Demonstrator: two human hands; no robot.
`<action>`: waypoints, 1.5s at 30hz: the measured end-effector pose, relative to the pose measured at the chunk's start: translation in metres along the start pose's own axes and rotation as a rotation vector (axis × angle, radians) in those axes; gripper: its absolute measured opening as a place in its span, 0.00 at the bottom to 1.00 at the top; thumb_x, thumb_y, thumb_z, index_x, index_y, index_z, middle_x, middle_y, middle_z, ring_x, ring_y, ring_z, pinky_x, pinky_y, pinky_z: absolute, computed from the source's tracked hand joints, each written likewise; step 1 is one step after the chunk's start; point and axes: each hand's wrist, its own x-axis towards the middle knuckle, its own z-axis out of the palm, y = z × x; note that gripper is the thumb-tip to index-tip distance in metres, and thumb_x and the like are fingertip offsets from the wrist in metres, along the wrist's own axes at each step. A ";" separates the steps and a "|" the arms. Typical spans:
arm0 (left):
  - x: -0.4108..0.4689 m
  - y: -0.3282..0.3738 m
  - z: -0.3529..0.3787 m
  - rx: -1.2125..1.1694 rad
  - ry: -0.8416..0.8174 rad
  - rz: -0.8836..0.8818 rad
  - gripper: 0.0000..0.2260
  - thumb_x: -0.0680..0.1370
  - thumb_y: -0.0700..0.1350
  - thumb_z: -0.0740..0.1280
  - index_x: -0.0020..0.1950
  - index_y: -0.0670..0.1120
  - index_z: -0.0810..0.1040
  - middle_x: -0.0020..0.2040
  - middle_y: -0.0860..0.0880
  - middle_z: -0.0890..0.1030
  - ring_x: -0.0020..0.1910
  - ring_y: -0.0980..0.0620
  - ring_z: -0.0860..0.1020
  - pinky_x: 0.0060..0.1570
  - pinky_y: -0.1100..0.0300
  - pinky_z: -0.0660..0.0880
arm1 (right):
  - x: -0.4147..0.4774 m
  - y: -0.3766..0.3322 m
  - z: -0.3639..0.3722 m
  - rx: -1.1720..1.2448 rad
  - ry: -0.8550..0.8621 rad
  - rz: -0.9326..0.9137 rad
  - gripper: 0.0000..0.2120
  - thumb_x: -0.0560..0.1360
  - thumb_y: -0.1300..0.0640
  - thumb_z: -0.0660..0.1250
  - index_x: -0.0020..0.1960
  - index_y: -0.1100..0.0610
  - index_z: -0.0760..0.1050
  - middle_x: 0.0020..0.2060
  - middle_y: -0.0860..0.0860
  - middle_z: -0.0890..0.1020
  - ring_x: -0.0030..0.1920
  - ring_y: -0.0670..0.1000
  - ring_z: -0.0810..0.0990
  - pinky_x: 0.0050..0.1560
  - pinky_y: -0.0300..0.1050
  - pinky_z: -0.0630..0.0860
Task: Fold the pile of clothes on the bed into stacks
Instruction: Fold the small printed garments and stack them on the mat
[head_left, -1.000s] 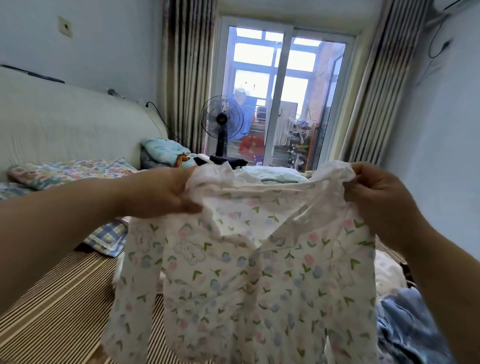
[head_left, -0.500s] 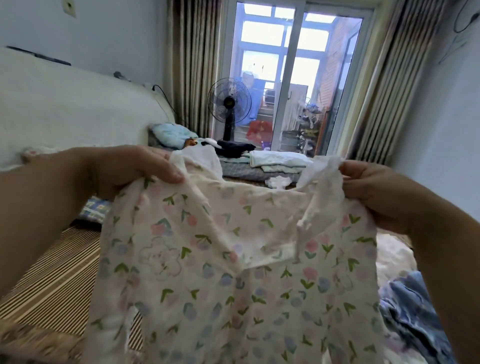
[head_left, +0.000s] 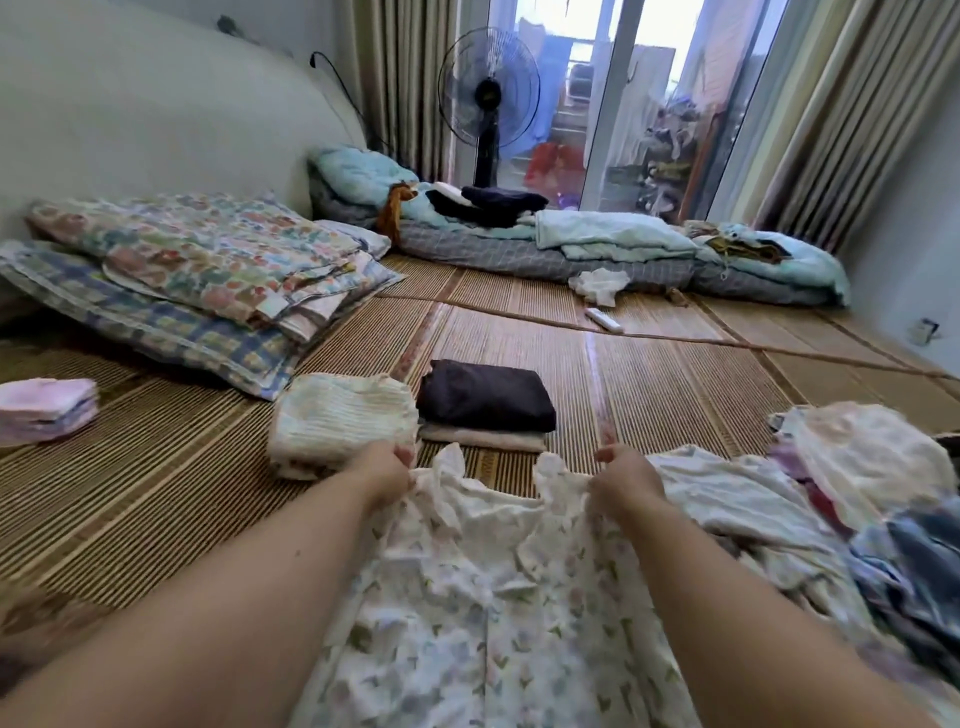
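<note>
Lowered onto the ribbed mat (head_left: 156, 493), soft floral garment (head_left: 483, 597) lies pinched by left hand (head_left: 387, 473) and right hand (head_left: 626, 480).

A fan (head_left: 488, 98) stands by the glass door (head_left: 654, 78), behind rolled bedding (head_left: 597, 254). Two pillows (head_left: 197, 260) lie stacked on the woven mat (head_left: 675, 384), with a white remote (head_left: 604, 320) near the bedding

Soft matt printed cotton garment (head_left: 467, 597) on ribbed, faintly glossy woven mat (head_left: 156, 467)
</note>
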 end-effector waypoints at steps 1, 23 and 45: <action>0.003 -0.006 0.009 0.012 -0.006 -0.006 0.18 0.75 0.41 0.70 0.64 0.46 0.76 0.63 0.45 0.78 0.61 0.47 0.76 0.58 0.60 0.71 | 0.002 0.005 0.007 -0.024 0.007 -0.013 0.19 0.78 0.67 0.57 0.66 0.56 0.73 0.63 0.57 0.76 0.62 0.58 0.74 0.61 0.49 0.71; -0.125 -0.116 -0.001 0.695 -0.076 -0.065 0.46 0.66 0.55 0.66 0.79 0.54 0.45 0.71 0.43 0.65 0.66 0.42 0.67 0.65 0.49 0.68 | -0.122 0.145 -0.070 -0.698 -0.234 0.245 0.26 0.66 0.37 0.73 0.52 0.54 0.72 0.47 0.51 0.81 0.50 0.52 0.79 0.44 0.41 0.75; -0.119 -0.074 -0.118 -0.459 0.106 -0.271 0.12 0.79 0.45 0.62 0.50 0.37 0.79 0.35 0.38 0.81 0.29 0.43 0.78 0.29 0.54 0.76 | -0.088 0.046 -0.147 0.322 0.071 0.007 0.12 0.79 0.51 0.65 0.43 0.59 0.75 0.38 0.58 0.76 0.34 0.56 0.77 0.25 0.44 0.76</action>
